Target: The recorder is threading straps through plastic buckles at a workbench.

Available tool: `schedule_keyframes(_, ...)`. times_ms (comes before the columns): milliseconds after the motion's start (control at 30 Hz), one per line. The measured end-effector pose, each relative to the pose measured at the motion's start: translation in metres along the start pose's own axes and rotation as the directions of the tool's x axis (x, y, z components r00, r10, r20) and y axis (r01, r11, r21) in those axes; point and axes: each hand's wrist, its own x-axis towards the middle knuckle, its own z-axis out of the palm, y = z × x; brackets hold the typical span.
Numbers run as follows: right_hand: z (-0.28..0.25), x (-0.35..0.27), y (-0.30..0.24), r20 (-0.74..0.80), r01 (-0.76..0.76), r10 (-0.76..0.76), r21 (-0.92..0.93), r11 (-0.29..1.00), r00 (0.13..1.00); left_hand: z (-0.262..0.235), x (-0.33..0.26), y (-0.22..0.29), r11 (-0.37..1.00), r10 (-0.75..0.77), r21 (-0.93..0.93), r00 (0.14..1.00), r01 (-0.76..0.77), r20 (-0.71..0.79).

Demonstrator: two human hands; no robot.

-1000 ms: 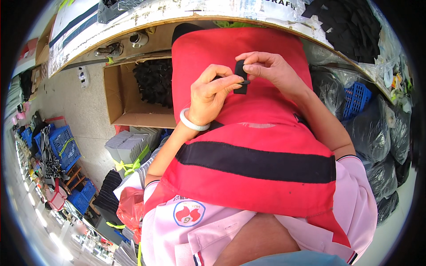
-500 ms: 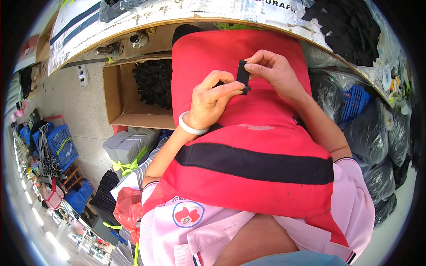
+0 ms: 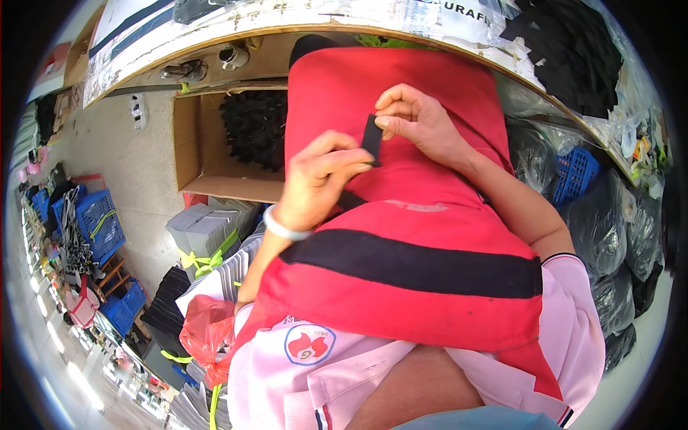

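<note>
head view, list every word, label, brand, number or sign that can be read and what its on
Wording is located here, not copied out.
White tabletop: bold dark lettering, partly legible.
Pink shirt: round blue-ringed badge with red shapes and a central letter; its other lettering is too small to read surely.
Held black strip: no lettering visible.

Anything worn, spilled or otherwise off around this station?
Two things, both likely wear. The red apron has a pale scuffed streak just beyond its black band, odd against the surrounding red. The white tabletop looks patchy and stained along its near edge, not evenly white. The black strip shows no obvious damage.
</note>
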Motion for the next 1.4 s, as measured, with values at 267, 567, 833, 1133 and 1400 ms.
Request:
schedule_keyframes(267, 0.017, 0.006, -0.014, 0.097, 0.035, 0.000, -0.360, 0.932, 0.995, -0.069, -0.038, -0.023, 0.851, -0.524, -0.392, 0.622, 0.350, -0.582)
schedule_keyframes(567, 0.023, 0.011, -0.024, 0.016, -0.186, 0.192, -0.193, 0.963, 0.981, 0.040, 0.047, -0.040, 0.933, -0.148, -0.359, 0.916, 0.005, -0.372)
schedule_keyframes(833, -0.016, 0.007, -0.036, -0.110, -0.189, 0.186, -0.022, 0.982, 0.976, 0.023, 0.048, -0.046, 0.606, -0.452, -0.647, 0.870, 0.462, 0.198)
schedule_keyframes(1133, -0.080, -0.024, -0.060, -0.213, 0.162, -0.610, -0.851, 0.500, 0.764, 0.035, 0.061, -0.036, 0.491, -0.409, -0.724, 0.862, 0.484, 0.299)
schedule_keyframes(1400, -0.189, -0.027, -0.089, -0.062, -0.157, -0.792, -0.987, -0.043, 0.608, 0.041, 0.086, -0.031, 0.562, -0.416, -0.675, 0.869, 0.478, 0.269)
